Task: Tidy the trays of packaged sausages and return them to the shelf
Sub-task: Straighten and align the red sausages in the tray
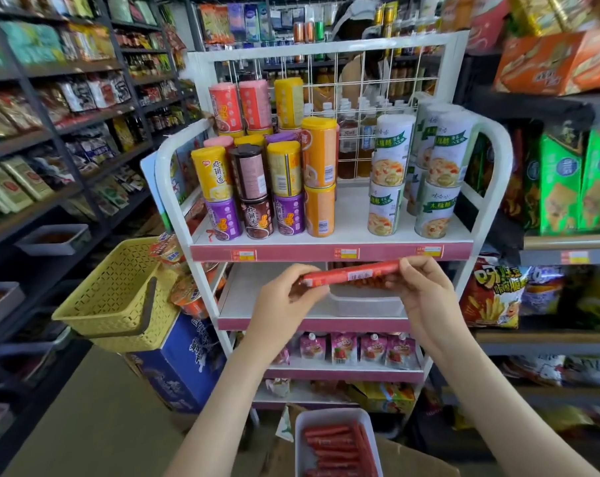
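Tray [333, 414], part filled, sits lowest, on a carton. Left hand [284, 297] & right hand [425, 294] each pinch one end of a sausage [350, 273], level before the shelf [243, 297] front edge. Step: sorting singles. Next, prob.: lay it flat in shelf tray [367, 306].

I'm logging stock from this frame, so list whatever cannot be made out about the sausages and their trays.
- Head view: the shelf tray is largely hidden by the sausage, the left hand and the right hand, so its contents cannot be counted.
- Head view: the lower tray is cut off by the bottom edge.
- Head view: the sausage's label and the price tags are too blurred to read.
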Demonstrator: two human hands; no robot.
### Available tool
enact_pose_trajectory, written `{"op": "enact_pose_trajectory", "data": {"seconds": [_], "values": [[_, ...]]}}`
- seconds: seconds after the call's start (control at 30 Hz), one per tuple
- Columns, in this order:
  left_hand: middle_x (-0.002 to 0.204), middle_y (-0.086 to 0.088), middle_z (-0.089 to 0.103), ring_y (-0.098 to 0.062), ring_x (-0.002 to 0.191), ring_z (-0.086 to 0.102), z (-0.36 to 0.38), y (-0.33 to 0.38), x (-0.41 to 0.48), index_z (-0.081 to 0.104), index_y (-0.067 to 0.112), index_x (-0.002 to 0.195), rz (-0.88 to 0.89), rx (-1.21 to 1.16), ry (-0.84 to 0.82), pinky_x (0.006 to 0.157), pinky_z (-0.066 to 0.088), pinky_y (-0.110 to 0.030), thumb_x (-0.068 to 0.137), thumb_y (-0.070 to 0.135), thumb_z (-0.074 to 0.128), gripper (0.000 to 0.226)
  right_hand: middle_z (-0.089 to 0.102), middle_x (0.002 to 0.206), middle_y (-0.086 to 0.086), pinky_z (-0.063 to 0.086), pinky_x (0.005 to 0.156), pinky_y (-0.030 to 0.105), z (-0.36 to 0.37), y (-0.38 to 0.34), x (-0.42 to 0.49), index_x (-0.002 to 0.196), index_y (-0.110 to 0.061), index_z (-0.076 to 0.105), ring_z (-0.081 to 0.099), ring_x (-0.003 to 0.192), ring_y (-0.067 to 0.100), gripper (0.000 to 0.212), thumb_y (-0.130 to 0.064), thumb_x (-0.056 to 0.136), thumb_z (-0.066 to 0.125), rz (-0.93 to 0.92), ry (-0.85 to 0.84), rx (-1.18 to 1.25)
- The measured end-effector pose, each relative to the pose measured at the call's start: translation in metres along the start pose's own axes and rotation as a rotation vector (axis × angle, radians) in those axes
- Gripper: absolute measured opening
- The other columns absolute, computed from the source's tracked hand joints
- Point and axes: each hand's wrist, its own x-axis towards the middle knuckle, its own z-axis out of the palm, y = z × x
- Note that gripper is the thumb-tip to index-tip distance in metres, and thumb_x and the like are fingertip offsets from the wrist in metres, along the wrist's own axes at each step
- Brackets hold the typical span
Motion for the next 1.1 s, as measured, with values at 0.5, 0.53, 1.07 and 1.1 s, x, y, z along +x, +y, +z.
{"op": "enact_pose_trajectory", "data": {"seconds": [0.5, 0.53, 1.07, 1.1], "values": [[0.082, 0.011, 0.062, -0.001, 0.077, 0.058, 0.046, 0.014, 0.023, 0.051, 0.031, 0.091, 0.233, -0.052, 0.037, 0.07, 0.045, -0.015, 0.095, 0.032, 0.05, 0.004, 0.068, 0.101, -0.008, 0.051, 0.084, 0.02, 0.011, -0.006, -0.008, 0.107, -0.022, 0.062, 0.064, 0.097, 0.005, 0.021, -0.012, 0.089, 0.063, -0.139, -0.137, -0.545], [0.083, 0.012, 0.061, -0.001, 0.078, 0.057, 0.049, 0.013, 0.024, 0.051, 0.033, 0.092, 0.264, -0.005, 0.032, 0.068, 0.044, -0.015, 0.095, 0.03, 0.05, 0.004, 0.067, 0.102, -0.006, 0.051, 0.084, 0.02, 0.016, -0.012, -0.013, 0.108, -0.023, 0.061, 0.064, 0.096, 0.006, 0.024, -0.01, 0.087, 0.065, -0.204, -0.179, -0.556], [0.089, 0.013, 0.067, -0.002, 0.08, 0.062, 0.03, -0.001, 0.036, 0.064, 0.033, 0.103, -0.02, -0.096, -0.214, 0.075, 0.049, -0.017, 0.088, 0.025, 0.064, 0.016, 0.063, 0.081, 0.004, 0.053, 0.079, 0.028, -0.009, -0.002, 0.023, 0.092, -0.009, 0.061, 0.062, 0.08, 0.016, 0.01, -0.01, 0.095, 0.052, -0.004, 0.085, 0.004], [0.091, 0.012, 0.068, -0.004, 0.083, 0.062, 0.028, -0.002, 0.034, 0.063, 0.035, 0.102, -0.048, -0.138, -0.214, 0.076, 0.05, -0.017, 0.089, 0.024, 0.064, 0.017, 0.064, 0.083, 0.005, 0.053, 0.08, 0.028, -0.01, 0.0, 0.023, 0.093, -0.008, 0.061, 0.062, 0.081, 0.016, 0.008, -0.011, 0.094, 0.054, 0.013, 0.07, 0.049]]}}
